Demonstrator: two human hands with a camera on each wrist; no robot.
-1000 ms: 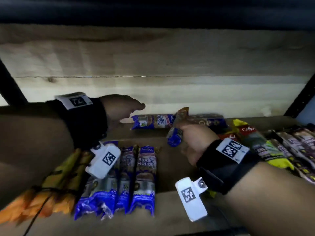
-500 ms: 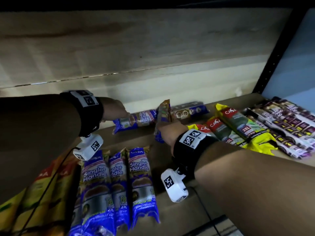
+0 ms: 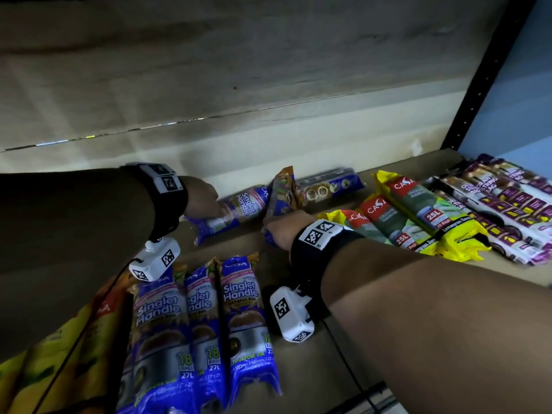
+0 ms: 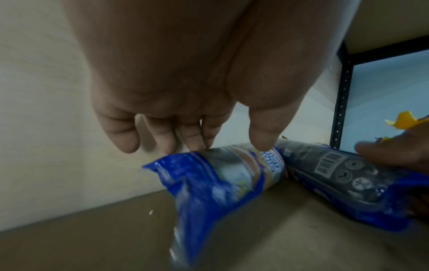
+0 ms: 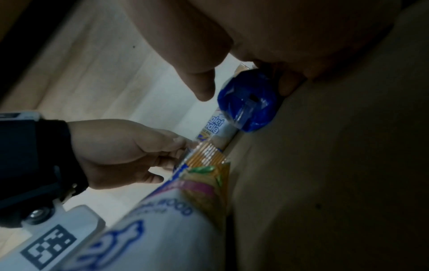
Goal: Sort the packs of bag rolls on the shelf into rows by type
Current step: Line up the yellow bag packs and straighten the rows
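Note:
Blue "Singlet Handle" packs are being handled at the back of the shelf (image 3: 298, 369). My left hand (image 3: 206, 200) reaches down on one blue pack (image 3: 239, 209) lying sideways against the back wall. Thumb and fingertips (image 4: 206, 141) pinch its top (image 4: 223, 170), and its near end looks lifted and blurred. My right hand (image 3: 283, 231) grips a second blue pack (image 3: 280, 198) near its lower end (image 5: 248, 102), tilted up on end. A third blue pack (image 3: 328, 188) lies sideways behind it. Three more blue packs (image 3: 239, 324) lie side by side in front.
Yellow and green CASA packs (image 3: 418, 216) lie right of my right hand, and purple drawstring packs (image 3: 507, 204) beyond them by the black upright (image 3: 484, 85). Orange-yellow packs (image 3: 44, 354) lie at front left. A cable (image 3: 346, 363) trails from the right wrist camera.
My left hand has dropped from beside the sideways blue pack onto it and taken hold. The right hand keeps its pack tilted up. My view has swung right.

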